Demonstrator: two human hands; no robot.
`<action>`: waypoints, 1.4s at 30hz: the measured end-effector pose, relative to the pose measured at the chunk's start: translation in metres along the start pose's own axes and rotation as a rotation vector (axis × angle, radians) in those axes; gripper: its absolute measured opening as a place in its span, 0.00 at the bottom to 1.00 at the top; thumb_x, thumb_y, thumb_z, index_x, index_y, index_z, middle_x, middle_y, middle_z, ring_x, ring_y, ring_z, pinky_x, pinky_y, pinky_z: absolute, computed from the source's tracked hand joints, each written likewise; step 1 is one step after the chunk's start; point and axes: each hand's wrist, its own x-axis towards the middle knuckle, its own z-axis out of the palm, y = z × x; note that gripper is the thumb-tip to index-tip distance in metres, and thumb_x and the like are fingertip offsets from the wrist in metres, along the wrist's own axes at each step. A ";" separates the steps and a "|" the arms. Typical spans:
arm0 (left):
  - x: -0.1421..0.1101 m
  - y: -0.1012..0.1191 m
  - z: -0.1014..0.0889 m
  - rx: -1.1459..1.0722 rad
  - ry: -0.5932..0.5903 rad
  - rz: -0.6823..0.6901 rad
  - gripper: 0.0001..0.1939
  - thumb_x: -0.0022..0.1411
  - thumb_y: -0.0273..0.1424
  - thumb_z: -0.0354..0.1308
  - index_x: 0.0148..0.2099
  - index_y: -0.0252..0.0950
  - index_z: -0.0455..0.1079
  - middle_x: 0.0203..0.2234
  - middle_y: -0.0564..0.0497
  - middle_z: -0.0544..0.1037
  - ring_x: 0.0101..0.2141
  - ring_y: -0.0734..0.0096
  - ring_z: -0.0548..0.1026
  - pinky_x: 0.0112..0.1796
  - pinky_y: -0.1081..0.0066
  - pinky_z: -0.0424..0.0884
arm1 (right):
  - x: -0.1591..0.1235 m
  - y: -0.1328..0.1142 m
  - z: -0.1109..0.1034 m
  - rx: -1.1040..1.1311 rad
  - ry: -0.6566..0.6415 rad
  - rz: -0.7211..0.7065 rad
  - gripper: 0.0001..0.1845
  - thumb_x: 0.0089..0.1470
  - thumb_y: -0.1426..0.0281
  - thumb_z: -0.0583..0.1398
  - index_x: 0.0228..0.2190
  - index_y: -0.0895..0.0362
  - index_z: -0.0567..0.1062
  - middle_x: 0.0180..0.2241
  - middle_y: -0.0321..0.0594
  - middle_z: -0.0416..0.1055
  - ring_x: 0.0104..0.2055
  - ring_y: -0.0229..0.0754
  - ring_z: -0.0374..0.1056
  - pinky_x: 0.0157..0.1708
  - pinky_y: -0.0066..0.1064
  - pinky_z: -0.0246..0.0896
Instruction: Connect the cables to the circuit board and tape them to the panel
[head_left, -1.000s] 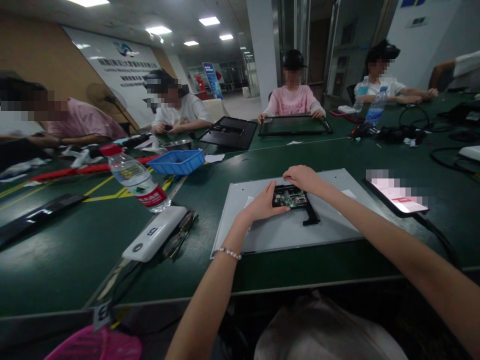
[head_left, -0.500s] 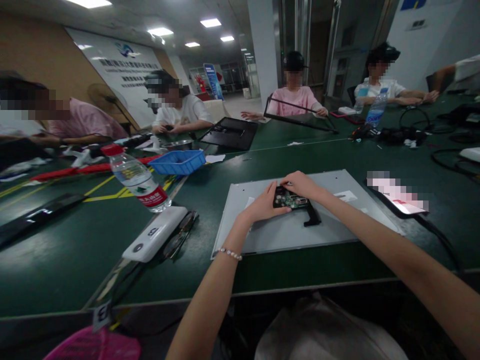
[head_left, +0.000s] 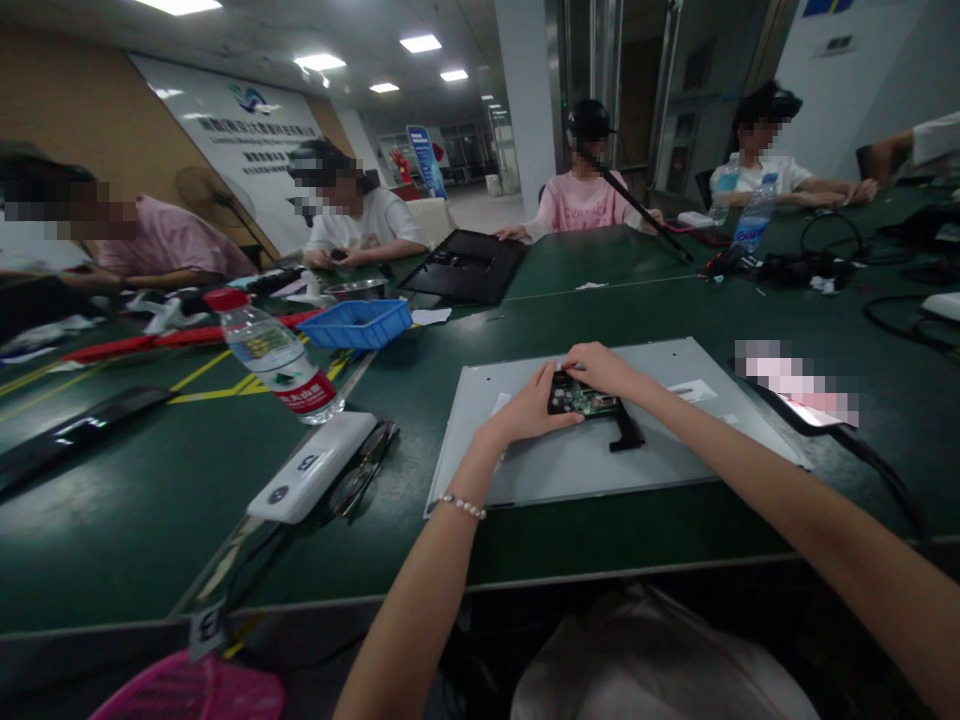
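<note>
A green circuit board (head_left: 589, 400) sits in a black plastic bracket (head_left: 627, 432) on a flat grey metal-backed panel (head_left: 480, 470). My left hand (head_left: 531, 408) grips the bracketed board from its left side, thumb along the near edge and fingers at the far left corner. Over the far edge of the same board bends my right hand (head_left: 601, 368), its fingertips closed at that corner close to the left fingers. Exactly what the right fingertips pinch is hidden. One hooked arm of the bracket sticks out toward me on the right.
Left of the panel are a white power bank (head_left: 311, 470), glasses (head_left: 364, 470), a water bottle (head_left: 277, 360) and a blue tray (head_left: 356, 325). A phone (head_left: 802, 390) with a cable lies at the right. Across the table, a person holds a black frame (head_left: 637, 205) near a black cover (head_left: 465, 265).
Both my hands keep their place on the board. Across the table, the person has tilted the thin black frame up edge-on, and one of their hands now touches the black cover, which has shifted slightly.
</note>
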 end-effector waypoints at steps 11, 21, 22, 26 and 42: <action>0.000 -0.002 0.002 0.023 0.003 -0.001 0.56 0.53 0.55 0.56 0.68 0.30 0.30 0.66 0.36 0.42 0.63 0.50 0.49 0.61 0.58 0.50 | -0.005 -0.001 -0.015 0.033 -0.011 -0.005 0.17 0.54 0.75 0.55 0.44 0.61 0.76 0.45 0.47 0.74 0.49 0.46 0.68 0.50 0.31 0.58; 0.000 0.022 -0.008 0.173 0.130 0.137 0.33 0.64 0.47 0.50 0.64 0.35 0.53 0.63 0.42 0.55 0.61 0.57 0.55 0.59 0.58 0.54 | -0.088 0.063 -0.062 0.062 -0.046 0.340 0.18 0.52 0.70 0.57 0.45 0.58 0.77 0.46 0.46 0.74 0.46 0.48 0.70 0.47 0.35 0.63; 0.001 0.027 -0.008 0.181 0.127 0.182 0.27 0.66 0.44 0.48 0.62 0.36 0.58 0.60 0.43 0.59 0.59 0.60 0.59 0.58 0.60 0.56 | -0.097 0.072 -0.062 0.071 -0.046 0.394 0.19 0.51 0.69 0.58 0.45 0.58 0.76 0.46 0.46 0.74 0.46 0.49 0.70 0.47 0.36 0.63; 0.004 0.046 -0.005 0.212 0.086 0.305 0.16 0.68 0.34 0.46 0.53 0.36 0.67 0.53 0.46 0.69 0.53 0.64 0.65 0.55 0.62 0.61 | -0.116 0.091 -0.058 0.175 -0.127 0.538 0.21 0.49 0.62 0.61 0.44 0.59 0.76 0.43 0.47 0.75 0.43 0.49 0.71 0.42 0.36 0.65; 0.006 0.057 0.004 0.338 0.054 0.347 0.16 0.67 0.29 0.46 0.55 0.35 0.65 0.50 0.44 0.70 0.50 0.64 0.67 0.52 0.62 0.63 | -0.110 0.072 -0.058 0.277 -0.234 0.386 0.09 0.45 0.67 0.61 0.30 0.57 0.80 0.31 0.41 0.76 0.35 0.45 0.72 0.36 0.33 0.64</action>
